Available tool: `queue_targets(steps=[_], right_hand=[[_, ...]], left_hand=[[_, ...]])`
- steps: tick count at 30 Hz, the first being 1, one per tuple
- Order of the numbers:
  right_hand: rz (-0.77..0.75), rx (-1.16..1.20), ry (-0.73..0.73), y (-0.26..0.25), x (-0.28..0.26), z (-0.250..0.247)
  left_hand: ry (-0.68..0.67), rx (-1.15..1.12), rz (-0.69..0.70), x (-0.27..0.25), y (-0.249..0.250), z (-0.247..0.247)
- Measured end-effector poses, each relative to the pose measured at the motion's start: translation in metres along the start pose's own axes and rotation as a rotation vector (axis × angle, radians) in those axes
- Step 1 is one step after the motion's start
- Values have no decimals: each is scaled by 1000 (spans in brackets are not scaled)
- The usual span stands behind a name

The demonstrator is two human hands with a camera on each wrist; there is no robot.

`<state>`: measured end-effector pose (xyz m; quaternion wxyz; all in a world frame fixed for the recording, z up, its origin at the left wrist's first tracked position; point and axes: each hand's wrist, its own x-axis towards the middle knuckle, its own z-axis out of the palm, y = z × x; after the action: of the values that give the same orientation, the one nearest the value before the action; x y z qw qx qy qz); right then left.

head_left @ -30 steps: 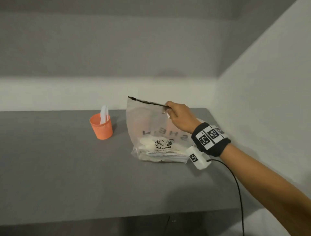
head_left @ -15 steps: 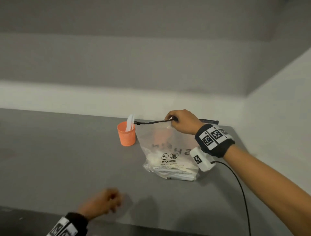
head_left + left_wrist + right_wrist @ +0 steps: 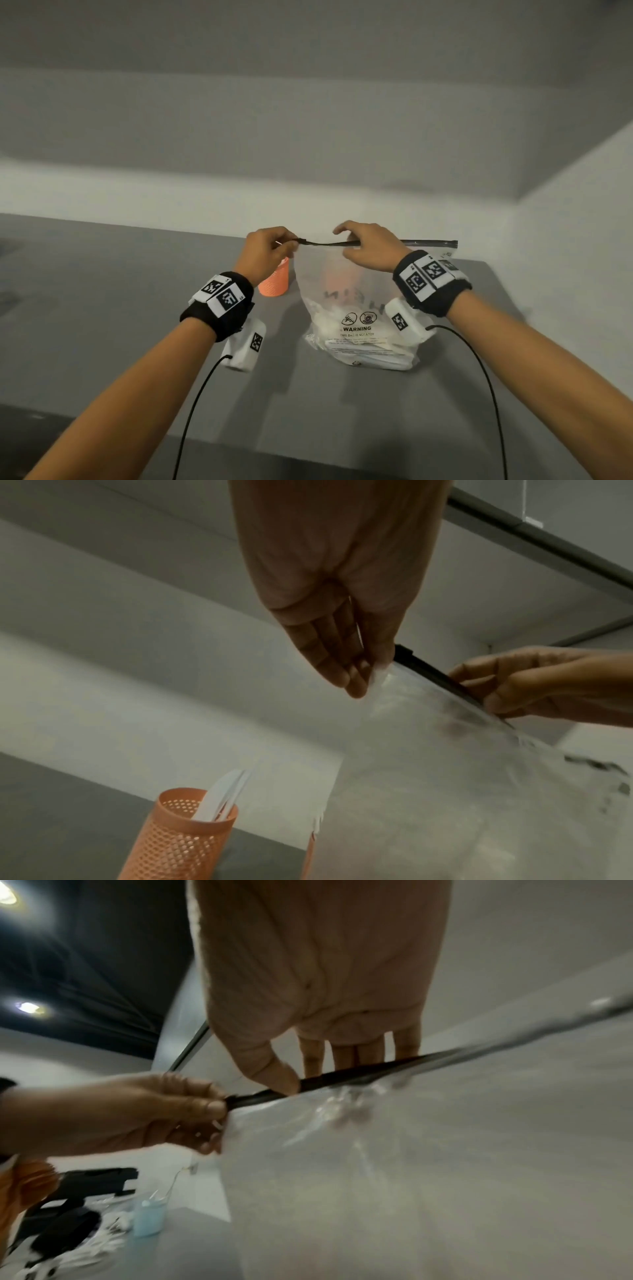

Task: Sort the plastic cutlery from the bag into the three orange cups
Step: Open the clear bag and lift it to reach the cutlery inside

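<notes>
A clear plastic bag (image 3: 346, 301) with a black zip strip (image 3: 424, 242) stands on the grey table (image 3: 102, 308), white cutlery (image 3: 370, 349) piled at its bottom. My left hand (image 3: 270, 248) pinches the left end of the strip. My right hand (image 3: 368, 245) pinches the strip near its middle, thumb in front and fingers behind. One orange perforated cup (image 3: 275, 282) stands just left of the bag, behind my left hand; in the left wrist view this cup (image 3: 178, 837) holds white cutlery (image 3: 222, 794). A second orange cup (image 3: 308, 859) shows beside the bag.
White walls run close behind the table and along its right side. Cables hang from both wrist cameras over the table's near edge (image 3: 308, 455). In the right wrist view a light blue container (image 3: 149, 1218) and dark clutter (image 3: 68, 1213) lie farther left.
My left hand rose from the table's near edge and took hold of the bag's left top corner. The right hand kept its hold on the zip strip. The head view drew closer.
</notes>
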<state>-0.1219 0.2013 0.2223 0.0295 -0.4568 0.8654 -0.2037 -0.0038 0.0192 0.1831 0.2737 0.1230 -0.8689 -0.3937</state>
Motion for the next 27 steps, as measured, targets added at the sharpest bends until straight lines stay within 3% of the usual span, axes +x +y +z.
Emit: queue_targets(steps=[4,7,10,18,22,27], right_hand=[[-157,-18,152,-28,9,18],[-157,69,276,-35,16,26],[-149,11,323,-29,15,27],[123,-172,354,82,-40,-33],[209,-33,362,112,-64,-50],[279,396,392,118,-67,-50]], left_hand=[[-3,8,22,7,8,2],[7,40,46,8,10,4],[38,45,52,10,8,4],[112,-45,-56,16,-14,-4],[69,-15,-47,21,-10,-2],[2,38,-35,24,15,0]])
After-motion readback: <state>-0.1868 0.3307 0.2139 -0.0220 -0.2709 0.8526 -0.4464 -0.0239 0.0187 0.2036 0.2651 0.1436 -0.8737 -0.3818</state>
